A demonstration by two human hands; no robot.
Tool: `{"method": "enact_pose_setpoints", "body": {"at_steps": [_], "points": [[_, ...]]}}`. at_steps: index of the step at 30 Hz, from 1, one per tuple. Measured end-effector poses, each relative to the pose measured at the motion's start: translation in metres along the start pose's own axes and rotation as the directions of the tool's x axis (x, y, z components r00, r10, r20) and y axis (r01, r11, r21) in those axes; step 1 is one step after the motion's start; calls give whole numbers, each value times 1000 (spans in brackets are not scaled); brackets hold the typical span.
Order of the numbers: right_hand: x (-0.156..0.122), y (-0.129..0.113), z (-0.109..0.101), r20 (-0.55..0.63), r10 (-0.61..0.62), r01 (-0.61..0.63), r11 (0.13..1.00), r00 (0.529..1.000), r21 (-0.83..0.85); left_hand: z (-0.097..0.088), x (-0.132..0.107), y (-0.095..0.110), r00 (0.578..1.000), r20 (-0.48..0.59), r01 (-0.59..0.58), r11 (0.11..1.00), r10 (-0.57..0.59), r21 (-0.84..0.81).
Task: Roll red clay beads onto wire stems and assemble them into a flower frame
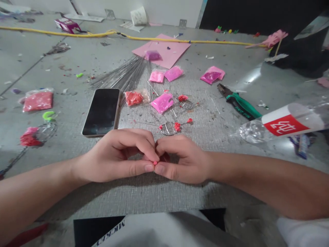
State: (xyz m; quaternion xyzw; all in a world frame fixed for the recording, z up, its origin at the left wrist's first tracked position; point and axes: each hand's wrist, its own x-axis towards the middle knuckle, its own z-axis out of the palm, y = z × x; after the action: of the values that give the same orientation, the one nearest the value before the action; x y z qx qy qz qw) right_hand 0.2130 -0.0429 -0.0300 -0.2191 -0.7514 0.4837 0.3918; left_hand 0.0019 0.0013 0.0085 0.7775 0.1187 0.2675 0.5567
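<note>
My left hand [123, 156] and my right hand [180, 159] meet fingertip to fingertip over the grey mat [154, 192], both pinched on a tiny red bead [155, 163]. Just beyond my fingers lies a small wire loop with red beads [169, 127]. A second beaded wire piece [185, 102] rests farther back. Small bags of pink beads [162, 102] and red beads [133, 98] lie behind them. A bundle of thin wires [123, 75] fans out at the back.
A black phone [102, 111] lies left of my hands. Green-handled pliers [238, 103] and a clear plastic bottle [282, 125] lie to the right. A pink sheet [167, 51], more bead bags [37, 100] and a yellow cord [77, 33] lie around.
</note>
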Motion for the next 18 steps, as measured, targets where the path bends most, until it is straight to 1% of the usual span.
{"method": "enact_pose_setpoints", "body": {"at_steps": [3,5,7,9,11,13,14,16,18], "points": [[0,2,0,-5,7,-6,999,1000,33,-1,-1,0,1000,-3,15,999,-16,-32],[0,2,-1,-38,16,-15,999,999,32,-3,-1,-1,1000,-21,20,999,-21,-29],[-1,2,-1,-107,6,-4,1000,994,20,-7,-1,-2,999,-37,11,999,-10,35],[-1,1,-2,-204,-7,10,1000,979,12,-13,0,-3,1000,-14,-20,986,23,167],[-2,1,-4,-301,4,1,1000,954,15,-18,1,-4,996,78,-66,947,44,314],[-2,1,-5,-361,40,-35,999,932,22,-22,3,-7,979,199,-127,885,39,448],[-2,1,-5,-374,60,-55,998,925,23,-22,3,-8,966,257,-159,847,28,508],[-2,2,-6,-373,79,-78,997,924,18,-23,1,-12,940,341,-219,762,-2,609],[-2,3,-6,-355,66,-71,997,933,-1,-22,0,-14,923,383,-241,706,-47,666]]}}
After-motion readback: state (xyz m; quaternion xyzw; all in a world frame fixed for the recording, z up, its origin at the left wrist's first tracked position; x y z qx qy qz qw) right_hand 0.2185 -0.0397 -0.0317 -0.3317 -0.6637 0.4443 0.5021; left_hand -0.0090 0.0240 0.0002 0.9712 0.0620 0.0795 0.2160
